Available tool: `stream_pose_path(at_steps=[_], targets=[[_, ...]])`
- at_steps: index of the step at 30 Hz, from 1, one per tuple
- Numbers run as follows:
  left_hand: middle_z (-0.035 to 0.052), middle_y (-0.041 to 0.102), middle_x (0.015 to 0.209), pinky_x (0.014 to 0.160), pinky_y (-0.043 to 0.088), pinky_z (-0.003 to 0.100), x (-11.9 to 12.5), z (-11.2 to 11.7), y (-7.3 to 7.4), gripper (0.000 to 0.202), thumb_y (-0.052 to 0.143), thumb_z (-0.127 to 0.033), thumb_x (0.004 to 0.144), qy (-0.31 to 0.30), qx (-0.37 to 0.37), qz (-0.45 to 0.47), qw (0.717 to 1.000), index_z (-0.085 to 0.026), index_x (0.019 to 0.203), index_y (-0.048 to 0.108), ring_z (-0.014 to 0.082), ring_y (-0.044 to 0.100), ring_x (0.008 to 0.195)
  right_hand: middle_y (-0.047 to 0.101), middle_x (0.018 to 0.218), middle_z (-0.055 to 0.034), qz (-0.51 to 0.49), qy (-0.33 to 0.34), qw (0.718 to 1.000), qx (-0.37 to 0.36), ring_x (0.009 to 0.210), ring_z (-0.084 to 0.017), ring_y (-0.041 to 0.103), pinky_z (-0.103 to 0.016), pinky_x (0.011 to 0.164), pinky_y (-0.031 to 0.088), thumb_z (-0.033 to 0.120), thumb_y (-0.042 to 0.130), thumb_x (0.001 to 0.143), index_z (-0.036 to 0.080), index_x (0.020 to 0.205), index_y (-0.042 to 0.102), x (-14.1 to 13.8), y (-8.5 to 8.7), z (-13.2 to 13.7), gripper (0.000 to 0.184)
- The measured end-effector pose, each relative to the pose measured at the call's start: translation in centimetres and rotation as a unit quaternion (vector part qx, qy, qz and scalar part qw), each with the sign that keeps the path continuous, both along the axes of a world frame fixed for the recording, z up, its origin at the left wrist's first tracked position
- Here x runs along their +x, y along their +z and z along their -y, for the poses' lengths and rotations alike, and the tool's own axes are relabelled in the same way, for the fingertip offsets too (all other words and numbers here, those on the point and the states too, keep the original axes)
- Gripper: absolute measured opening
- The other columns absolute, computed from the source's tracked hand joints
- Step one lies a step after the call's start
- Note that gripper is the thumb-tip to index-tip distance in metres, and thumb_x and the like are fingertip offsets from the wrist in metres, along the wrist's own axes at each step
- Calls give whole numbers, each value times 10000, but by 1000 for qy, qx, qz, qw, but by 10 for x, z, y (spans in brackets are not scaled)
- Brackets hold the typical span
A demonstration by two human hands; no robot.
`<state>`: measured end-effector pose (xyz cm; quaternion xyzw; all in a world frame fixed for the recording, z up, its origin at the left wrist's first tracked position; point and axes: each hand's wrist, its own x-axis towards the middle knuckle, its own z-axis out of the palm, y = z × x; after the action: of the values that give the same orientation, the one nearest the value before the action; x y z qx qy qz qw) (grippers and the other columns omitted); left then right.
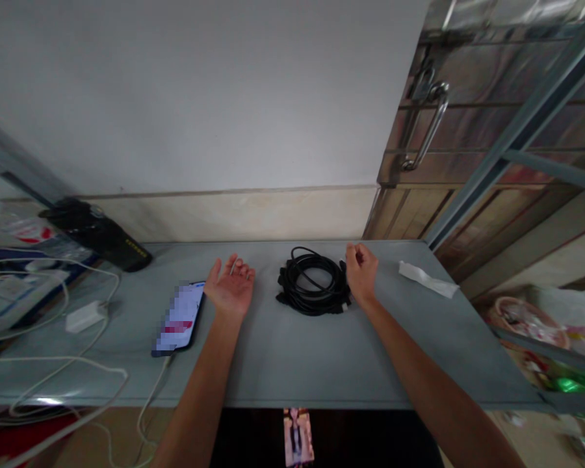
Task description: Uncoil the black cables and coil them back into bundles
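Note:
A coiled black cable [316, 284] lies on the grey table, with plugs showing around its edge. My left hand [231, 286] rests palm up between this coil and a phone, apart from the coil; its fingers are loosely bent and spread. A thin pale streak shows among those fingers, too small to make out. Just right of the coil, my right hand [362, 270] stands on its side with its fingers curled in, nothing visible in them. Its knuckles are close against the coil's edge; I cannot tell whether they touch. The phone [182, 318] has a lit screen and a white cord plugged in.
On the left are a black bottle [100, 234], a white adapter [86, 316] and loose white cords [78, 359]. A white paper strip [428, 279] lies at the right on the table [316, 370]. A wall closes the back; a metal frame post [511, 140] rises at the right.

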<state>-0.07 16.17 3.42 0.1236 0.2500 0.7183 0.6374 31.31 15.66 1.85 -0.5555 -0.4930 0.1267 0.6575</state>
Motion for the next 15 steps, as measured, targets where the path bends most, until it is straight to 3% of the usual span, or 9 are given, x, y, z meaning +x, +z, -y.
stream_pose_path(at_steps=[15], targets=[[25, 682, 839, 715, 542, 310, 0, -1, -1, 269, 708, -431, 982, 9, -8, 1, 1000, -186, 1092, 715, 152, 637, 694, 393, 637, 66, 1, -2, 1000, 0, 617, -153, 414, -311, 617, 326, 562, 540, 1075, 276, 682, 410, 0, -1, 0, 503]])
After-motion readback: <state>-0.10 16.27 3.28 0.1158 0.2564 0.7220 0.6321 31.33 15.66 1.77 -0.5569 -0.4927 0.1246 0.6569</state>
